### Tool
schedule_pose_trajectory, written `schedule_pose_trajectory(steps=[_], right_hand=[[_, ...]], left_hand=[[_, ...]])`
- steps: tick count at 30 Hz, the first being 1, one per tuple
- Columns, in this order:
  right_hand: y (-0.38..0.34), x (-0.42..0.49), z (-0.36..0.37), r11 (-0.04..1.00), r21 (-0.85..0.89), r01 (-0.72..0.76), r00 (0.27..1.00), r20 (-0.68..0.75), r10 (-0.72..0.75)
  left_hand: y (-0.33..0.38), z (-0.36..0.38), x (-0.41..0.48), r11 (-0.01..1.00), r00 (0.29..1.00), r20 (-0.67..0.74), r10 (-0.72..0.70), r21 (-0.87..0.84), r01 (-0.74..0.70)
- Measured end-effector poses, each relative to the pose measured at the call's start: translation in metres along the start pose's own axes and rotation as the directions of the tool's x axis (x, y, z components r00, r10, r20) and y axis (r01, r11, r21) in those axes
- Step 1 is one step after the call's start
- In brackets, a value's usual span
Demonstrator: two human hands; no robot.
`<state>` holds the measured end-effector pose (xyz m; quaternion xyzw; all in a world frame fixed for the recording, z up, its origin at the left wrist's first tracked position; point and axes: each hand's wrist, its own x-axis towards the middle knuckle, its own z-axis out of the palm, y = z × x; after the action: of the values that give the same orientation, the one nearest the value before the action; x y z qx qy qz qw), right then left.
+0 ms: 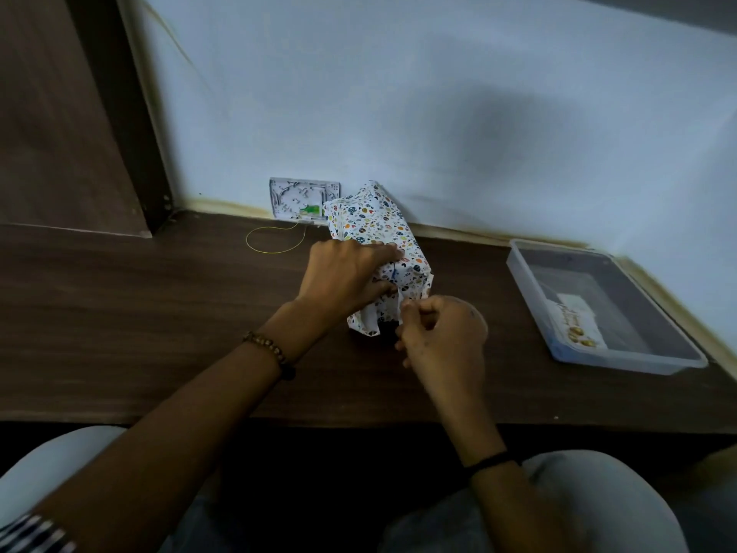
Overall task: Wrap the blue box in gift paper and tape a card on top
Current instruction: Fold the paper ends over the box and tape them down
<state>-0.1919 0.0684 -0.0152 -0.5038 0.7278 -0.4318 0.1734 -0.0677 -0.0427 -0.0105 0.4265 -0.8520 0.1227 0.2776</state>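
One clear plastic tray sits at the right of the dark wooden table, holding a white card with gold marks. At the table's middle, near the far wall, lies the blue box, covered in white gift paper with small coloured prints; only a dark patch of it shows at the near, unclosed end. The left hand reaches in from the left and lies on the parcel's top, fingers straight and pressing the paper down. The right hand, just near of the parcel, has its fingers curled, pinching a paper flap at that near end. Both forearms cross the table's near edge.
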Motion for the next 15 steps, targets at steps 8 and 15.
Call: schedule_pose_trajectory(steps=[8,15], right_hand=[[-0.011,-0.008,0.036,0.972,-0.233,-0.006,0.983,-0.181,-0.038],[-0.008,-0.005,0.042,0.947,-0.299,-0.113,0.978,-0.201,0.053]], left_hand=[[-0.001,-0.002,0.001,1.0,1.0,0.01,0.01,-0.007,-0.01],[-0.003,0.002,0.001,0.999,0.998,-0.051,0.048,-0.007,-0.049]])
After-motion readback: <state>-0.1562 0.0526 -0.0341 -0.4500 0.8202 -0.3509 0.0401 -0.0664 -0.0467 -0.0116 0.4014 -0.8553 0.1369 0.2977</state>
